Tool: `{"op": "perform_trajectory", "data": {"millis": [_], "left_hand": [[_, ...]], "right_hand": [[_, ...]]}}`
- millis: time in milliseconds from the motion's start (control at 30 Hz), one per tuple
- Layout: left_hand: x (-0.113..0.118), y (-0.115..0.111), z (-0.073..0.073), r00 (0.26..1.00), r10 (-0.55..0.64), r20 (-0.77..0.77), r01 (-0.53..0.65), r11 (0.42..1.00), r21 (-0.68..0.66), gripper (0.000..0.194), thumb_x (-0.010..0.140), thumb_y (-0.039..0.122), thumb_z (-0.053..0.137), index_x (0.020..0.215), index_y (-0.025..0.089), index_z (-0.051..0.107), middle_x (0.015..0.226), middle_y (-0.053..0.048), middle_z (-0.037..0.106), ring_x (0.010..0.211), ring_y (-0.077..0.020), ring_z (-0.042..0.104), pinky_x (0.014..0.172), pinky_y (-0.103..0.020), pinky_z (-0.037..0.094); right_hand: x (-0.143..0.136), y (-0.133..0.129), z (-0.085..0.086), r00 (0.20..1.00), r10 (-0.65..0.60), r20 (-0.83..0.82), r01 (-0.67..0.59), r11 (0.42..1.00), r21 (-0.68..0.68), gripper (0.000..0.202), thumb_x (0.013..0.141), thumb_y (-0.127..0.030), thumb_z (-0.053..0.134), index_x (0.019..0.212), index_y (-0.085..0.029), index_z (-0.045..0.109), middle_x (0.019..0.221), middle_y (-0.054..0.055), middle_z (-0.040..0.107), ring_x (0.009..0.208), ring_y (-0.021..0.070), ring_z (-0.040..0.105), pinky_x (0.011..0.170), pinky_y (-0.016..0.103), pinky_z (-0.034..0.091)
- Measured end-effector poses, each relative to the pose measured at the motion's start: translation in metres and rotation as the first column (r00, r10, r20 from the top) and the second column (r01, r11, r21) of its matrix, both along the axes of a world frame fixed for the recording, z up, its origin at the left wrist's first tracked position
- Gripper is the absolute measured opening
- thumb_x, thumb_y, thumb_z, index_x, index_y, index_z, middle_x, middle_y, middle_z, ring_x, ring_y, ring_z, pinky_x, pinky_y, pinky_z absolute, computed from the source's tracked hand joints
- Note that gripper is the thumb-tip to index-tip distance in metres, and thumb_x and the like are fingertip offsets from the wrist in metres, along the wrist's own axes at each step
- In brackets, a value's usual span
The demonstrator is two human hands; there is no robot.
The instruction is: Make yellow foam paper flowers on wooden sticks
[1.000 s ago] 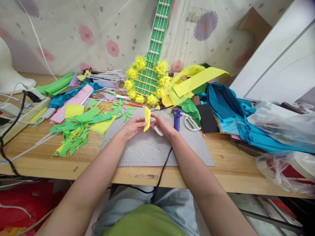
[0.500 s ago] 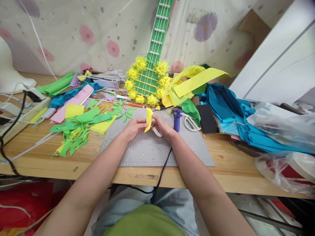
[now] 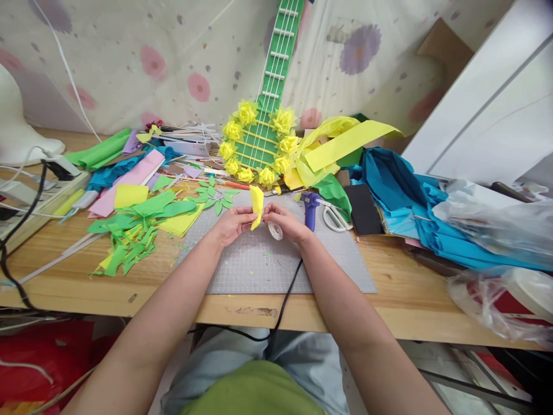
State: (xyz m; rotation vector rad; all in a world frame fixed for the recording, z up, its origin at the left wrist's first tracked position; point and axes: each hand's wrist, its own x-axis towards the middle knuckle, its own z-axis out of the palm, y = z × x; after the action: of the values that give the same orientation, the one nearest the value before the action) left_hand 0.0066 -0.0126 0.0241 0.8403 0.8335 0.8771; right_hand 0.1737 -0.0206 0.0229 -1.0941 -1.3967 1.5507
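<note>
Yellow paper (image 3: 257,203) stands nearly upright above the grey mat (image 3: 276,271), where we see the left hand (image 3: 234,225) pinching its lower part. The right hand (image 3: 286,222) holds a white ring (image 3: 275,231), its fingertips beside the paper; we cannot tell whether they touch it. Right of this hand we note a purple glue gun (image 3: 310,214) and white-handled scissors (image 3: 336,218). Behind, on the wooden counter (image 3: 99,297), a green guitar shape (image 3: 260,144) bears yellow flowers (image 3: 284,119).

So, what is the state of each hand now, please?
Left hand: closed, holding the yellow paper.
Right hand: closed, with a white ring-shaped item in its grip.
</note>
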Motion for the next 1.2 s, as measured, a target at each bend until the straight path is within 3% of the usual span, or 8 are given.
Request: {"op": "perform_trajectory", "data": {"millis": [300, 500, 600, 700, 867, 1033, 1200], "left_hand": [[0.001, 0.001, -0.005, 0.994, 0.061, -0.093, -0.056, 0.997, 0.053, 0.025, 0.055, 0.016, 0.074, 0.079, 0.011, 0.069, 0.075, -0.007, 0.069, 0.066, -0.0124, 0.061, 0.066, -0.024, 0.049], [0.005, -0.001, -0.005, 0.946, 0.230, -0.228, -0.204, 0.970, 0.132, 0.031, 0.046, 0.020, 0.076, 0.074, 0.012, 0.067, 0.073, -0.005, 0.068, 0.064, -0.0142, 0.060, 0.066, -0.028, 0.047], [0.008, -0.003, -0.003, 0.944, 0.216, -0.251, -0.180, 0.971, 0.157, 0.033, 0.045, 0.023, 0.077, 0.075, 0.012, 0.067, 0.072, -0.004, 0.067, 0.064, -0.0145, 0.059, 0.065, -0.029, 0.047], [0.009, -0.004, -0.002, 0.945, 0.197, -0.263, -0.156, 0.973, 0.168, 0.034, 0.044, 0.025, 0.077, 0.074, 0.012, 0.067, 0.070, -0.004, 0.067, 0.064, -0.0151, 0.059, 0.065, -0.029, 0.047], [0.011, -0.005, -0.004, 0.938, 0.181, -0.297, -0.133, 0.975, 0.176, 0.035, 0.042, 0.024, 0.078, 0.073, 0.012, 0.068, 0.069, -0.004, 0.067, 0.062, -0.0133, 0.058, 0.065, -0.028, 0.047], [0.012, -0.005, -0.006, 0.945, 0.142, -0.295, -0.093, 0.980, 0.175, 0.039, 0.043, 0.027, 0.079, 0.077, 0.012, 0.068, 0.073, -0.005, 0.068, 0.062, -0.0122, 0.059, 0.063, -0.026, 0.047], [0.009, -0.001, -0.008, 0.967, 0.145, -0.212, -0.123, 0.986, 0.110, 0.037, 0.053, 0.036, 0.075, 0.080, 0.012, 0.068, 0.075, -0.007, 0.068, 0.068, -0.0145, 0.062, 0.069, -0.028, 0.050]], "right_hand": [[0.009, 0.005, 0.000, 0.995, -0.021, 0.095, 0.016, 0.998, 0.055, 0.030, 0.061, -0.041, 0.064, 0.067, -0.018, 0.047, 0.061, -0.005, 0.054, 0.042, 0.0030, 0.032, 0.041, 0.020, 0.022], [0.020, 0.012, -0.006, 0.973, -0.183, 0.137, 0.170, 0.980, 0.102, 0.030, 0.058, -0.041, 0.067, 0.065, -0.017, 0.049, 0.061, -0.003, 0.055, 0.046, 0.0045, 0.037, 0.044, 0.020, 0.026], [0.010, 0.012, -0.008, 0.957, -0.289, 0.034, 0.287, 0.956, 0.062, 0.036, 0.054, -0.042, 0.070, 0.066, -0.019, 0.045, 0.057, -0.005, 0.052, 0.042, 0.0037, 0.034, 0.042, 0.020, 0.024], [-0.003, 0.011, -0.009, 0.937, -0.338, -0.088, 0.341, 0.940, 0.021, 0.046, 0.046, -0.040, 0.075, 0.069, -0.020, 0.041, 0.066, -0.003, 0.057, 0.046, 0.0043, 0.040, 0.042, 0.020, 0.026], [-0.014, 0.009, -0.011, 0.895, -0.431, -0.115, 0.433, 0.901, -0.010, 0.053, 0.040, -0.038, 0.077, 0.070, -0.021, 0.037, 0.065, -0.004, 0.057, 0.049, 0.0054, 0.044, 0.043, 0.020, 0.026], [-0.011, 0.011, -0.011, 0.891, -0.433, -0.133, 0.435, 0.900, -0.016, 0.053, 0.040, -0.038, 0.077, 0.069, -0.022, 0.036, 0.059, -0.007, 0.053, 0.050, 0.0064, 0.045, 0.043, 0.019, 0.026], [-0.009, 0.012, -0.013, 0.897, -0.415, -0.153, 0.419, 0.908, -0.004, 0.053, 0.040, -0.037, 0.077, 0.070, -0.021, 0.035, 0.062, -0.005, 0.056, 0.052, 0.0068, 0.048, 0.045, 0.020, 0.027]]}}
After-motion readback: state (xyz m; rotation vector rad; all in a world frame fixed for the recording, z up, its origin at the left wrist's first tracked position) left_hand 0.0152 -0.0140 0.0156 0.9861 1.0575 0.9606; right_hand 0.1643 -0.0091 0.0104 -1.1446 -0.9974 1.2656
